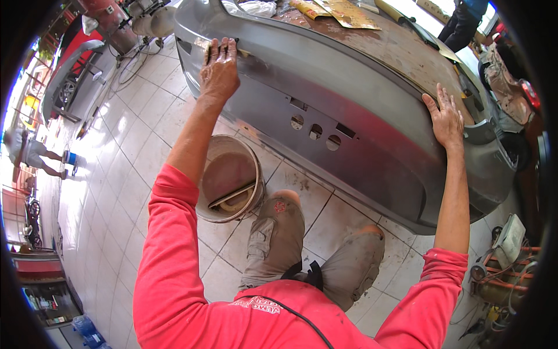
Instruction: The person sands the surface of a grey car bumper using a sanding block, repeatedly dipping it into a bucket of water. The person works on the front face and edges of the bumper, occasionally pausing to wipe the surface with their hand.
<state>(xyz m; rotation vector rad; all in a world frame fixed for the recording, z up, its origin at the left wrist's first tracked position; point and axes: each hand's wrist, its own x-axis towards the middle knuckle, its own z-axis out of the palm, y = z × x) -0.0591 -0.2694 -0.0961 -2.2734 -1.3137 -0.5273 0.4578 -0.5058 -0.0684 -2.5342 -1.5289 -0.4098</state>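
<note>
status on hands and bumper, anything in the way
Left hand on grey bumper, left end. Right hand open on upper edge. Bucket below, clear of both hands.

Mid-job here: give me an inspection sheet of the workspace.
Surface: stained brown worktop, beyond the grey bumper.
Job's things: bumper with three round holes; bucket of murky liquid, long piece inside.
Clutter: yellow sheets and clear plastic on the worktop.
Hands: left hand on the bumper's left part; right hand open at its upper right edge.
Cables: cord across the red shirt; cables at upper left.
Surroundings: tiled floor; one person at left, another upper right.
</note>
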